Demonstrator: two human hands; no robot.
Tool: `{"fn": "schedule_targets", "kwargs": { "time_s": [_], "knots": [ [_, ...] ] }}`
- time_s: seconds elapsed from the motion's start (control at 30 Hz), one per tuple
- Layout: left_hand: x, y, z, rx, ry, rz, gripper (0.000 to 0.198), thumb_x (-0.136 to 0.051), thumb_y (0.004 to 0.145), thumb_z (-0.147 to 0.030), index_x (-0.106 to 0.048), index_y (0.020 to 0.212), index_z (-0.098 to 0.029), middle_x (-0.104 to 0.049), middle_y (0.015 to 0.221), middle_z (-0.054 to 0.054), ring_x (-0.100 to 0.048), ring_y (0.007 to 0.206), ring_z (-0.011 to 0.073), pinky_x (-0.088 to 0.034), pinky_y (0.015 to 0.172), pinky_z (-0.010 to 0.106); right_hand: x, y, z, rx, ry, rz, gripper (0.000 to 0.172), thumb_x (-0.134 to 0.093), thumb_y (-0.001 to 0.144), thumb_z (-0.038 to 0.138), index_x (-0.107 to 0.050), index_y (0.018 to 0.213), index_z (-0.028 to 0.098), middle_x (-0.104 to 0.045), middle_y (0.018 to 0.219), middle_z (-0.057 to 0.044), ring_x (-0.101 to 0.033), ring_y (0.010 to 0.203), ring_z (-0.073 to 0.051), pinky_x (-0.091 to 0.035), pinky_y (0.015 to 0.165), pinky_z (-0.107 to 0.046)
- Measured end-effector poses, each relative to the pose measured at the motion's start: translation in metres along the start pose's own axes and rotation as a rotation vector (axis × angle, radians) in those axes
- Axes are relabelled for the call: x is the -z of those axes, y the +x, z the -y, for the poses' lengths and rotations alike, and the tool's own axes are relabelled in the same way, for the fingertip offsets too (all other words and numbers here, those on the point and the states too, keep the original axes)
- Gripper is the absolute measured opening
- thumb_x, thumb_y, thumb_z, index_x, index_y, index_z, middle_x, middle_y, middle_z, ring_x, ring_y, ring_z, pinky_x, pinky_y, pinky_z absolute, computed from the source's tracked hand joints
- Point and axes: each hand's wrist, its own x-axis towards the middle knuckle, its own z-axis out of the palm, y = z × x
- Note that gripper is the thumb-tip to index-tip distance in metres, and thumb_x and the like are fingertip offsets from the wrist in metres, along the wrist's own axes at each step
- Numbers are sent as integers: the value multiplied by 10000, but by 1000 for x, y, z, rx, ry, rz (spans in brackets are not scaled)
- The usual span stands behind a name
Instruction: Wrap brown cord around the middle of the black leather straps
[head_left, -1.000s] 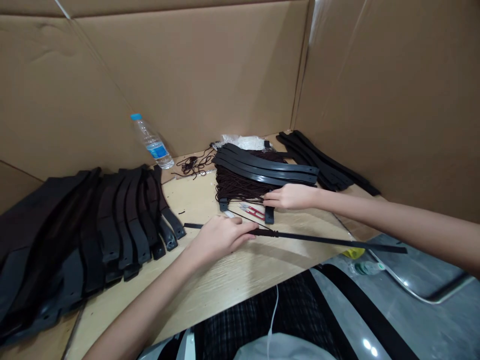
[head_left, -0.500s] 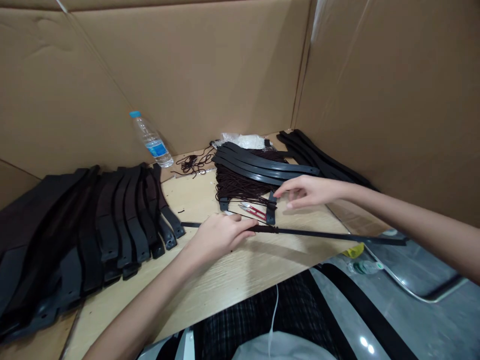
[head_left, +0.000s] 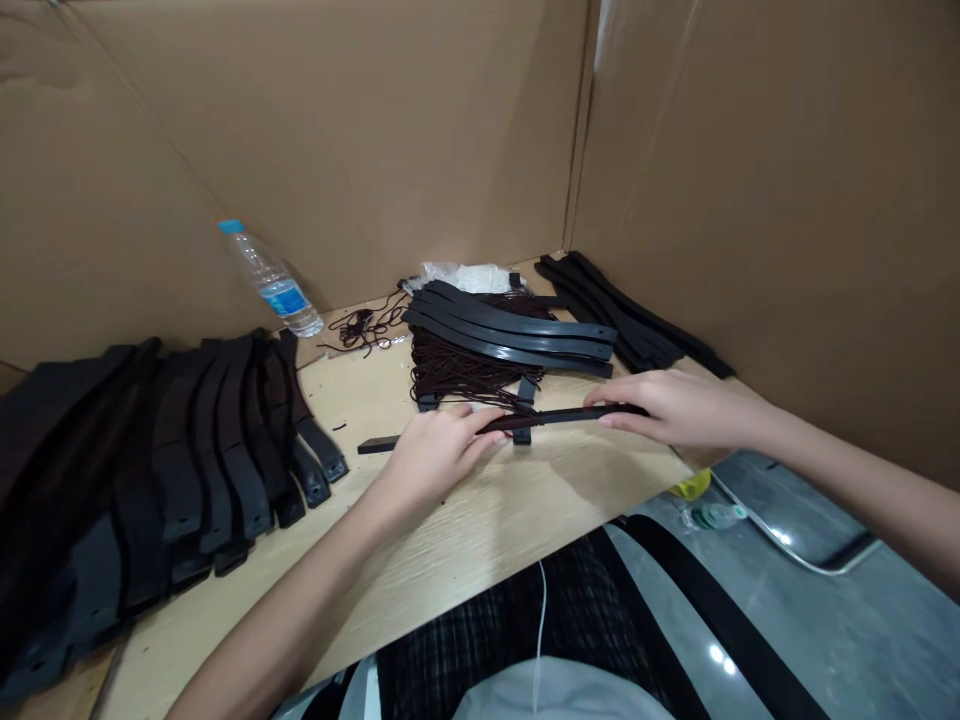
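Observation:
A long black strip (head_left: 566,415) lies crosswise between my hands, with dark brown cord (head_left: 517,422) wound round its middle. My left hand (head_left: 435,445) is closed on the strip beside the winding. Farther right, my right hand (head_left: 675,408) pinches the same strip, its end hidden by the hand. Just behind is a bundle of brown cord (head_left: 476,370) wound on a dark frame, and curved black strips (head_left: 517,325) rest on top of it. Under the held strip, a dark end piece (head_left: 523,436) of that frame shows, with a bit of red next to it.
Cord-wrapped black strips (head_left: 214,450) are piled at the left. More bare strips (head_left: 630,310) lie at the back right. A water bottle (head_left: 274,285) leans against the cardboard wall (head_left: 337,130), near loose cord (head_left: 367,328) and a clear plastic bag (head_left: 469,277). Another bottle (head_left: 716,515) is below the table edge.
My right hand has come down from above the strip and now grips its right part. The strip has been raised and turned, covering the red snips. The view has shifted slightly.

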Motion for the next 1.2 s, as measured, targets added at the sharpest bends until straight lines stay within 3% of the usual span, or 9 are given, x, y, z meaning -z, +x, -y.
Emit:
{"fn": "schedule_targets", "kwargs": {
  "time_s": [0.3,0.47,0.57,0.7,0.77,0.87,0.93,1.07,1.2],
  "knots": [
    [14,8,-1,67,-24,77,394,-404,991,-417,-590,1313,-286,-684,1218,63,-658,1071,261,-540,835,371,-14,12,-19,161,123,3,399,-404,991,379,-650,1226,170,-687,1214,-117,-646,1087,-250,-507,895,-385],
    [53,12,0,-153,-311,302,387,-394,1000,-409,-569,1336,-325,-651,1313,1,-654,1111,171,-517,916,277,-16,19,-23,252,317,136,376,-407,998,356,-662,1172,141,-708,1121,-115,-653,997,-217,-489,864,-356],
    [83,19,14,-119,-399,491,406,-315,1018,-408,-594,1305,-342,-688,1250,-9,-696,1001,145,-539,797,221,-14,23,-26,272,414,179,373,-411,997,369,-674,1099,126,-706,1019,-99,-635,899,-191,-472,811,-333],
    [102,25,57,98,-590,461,531,-161,1033,-373,-544,1340,-173,-743,1071,21,-679,967,158,-521,827,292,-15,28,-32,273,528,223,413,-420,983,444,-648,842,130,-618,804,-35,-538,715,-139,-420,666,-279],
    [93,24,80,160,-756,273,552,-122,1023,-324,-534,1318,-106,-737,1057,43,-674,963,149,-493,873,353,-18,30,-33,265,604,233,448,-433,968,490,-578,723,144,-552,732,-7,-492,668,-117,-389,619,-254],
    [60,18,92,183,-842,-10,428,-578,847,-457,-660,1144,-159,-740,1088,106,-699,957,209,-551,869,351,-23,33,-33,251,748,272,503,-421,955,556,-500,656,159,-447,603,35,-414,532,-79,-322,501,-220],
    [33,14,83,144,-751,-11,413,-670,775,-459,-691,1077,-178,-724,1140,109,-685,1006,256,-569,858,374,-28,35,-31,225,867,296,507,-424,945,582,-512,685,156,-427,574,47,-377,464,-60,-280,431,-204],
    [-6,13,46,-29,-580,-114,405,-632,845,-400,-651,1196,-198,-663,1272,101,-609,1172,264,-467,1037,432,-36,41,-25,163,1093,268,456,-484,924,577,-589,890,135,-484,652,37,-383,441,-47,-277,364,-183],
    [-22,24,18,-53,-779,-273,436,-591,892,-384,-578,1286,-196,-659,1278,113,-619,1165,246,-478,1020,403,-43,48,-19,146,1268,216,445,-555,890,572,-596,926,130,-507,682,29,-395,441,-42,-285,331,-172]
  ]
}}
